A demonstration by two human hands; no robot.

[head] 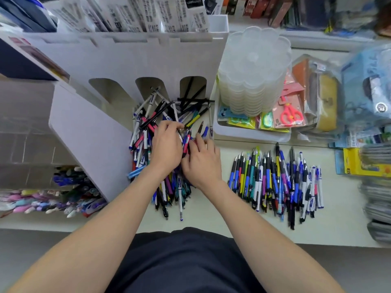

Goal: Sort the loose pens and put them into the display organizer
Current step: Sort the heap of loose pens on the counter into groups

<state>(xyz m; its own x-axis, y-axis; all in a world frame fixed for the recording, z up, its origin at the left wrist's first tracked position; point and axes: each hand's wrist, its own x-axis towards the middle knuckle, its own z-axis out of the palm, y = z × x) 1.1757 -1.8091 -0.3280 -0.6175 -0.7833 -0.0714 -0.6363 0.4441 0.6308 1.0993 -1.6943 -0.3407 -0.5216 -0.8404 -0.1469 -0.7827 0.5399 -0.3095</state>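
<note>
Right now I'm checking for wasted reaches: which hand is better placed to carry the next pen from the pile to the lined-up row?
Right, most likely. The right hand rests at the pile edge nearest the lined-up row; the left hand sits farther away and would have to cross over it.

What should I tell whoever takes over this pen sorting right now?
Left grip pinches into the mixed pile. Right grip curls on the pile beside it, hold unclear.
Done: a sorted row lies right of the pile, and black pens stand in the organizer's right slot.
Left: sort the rest of the pile, then load everything into the organizer.
</note>
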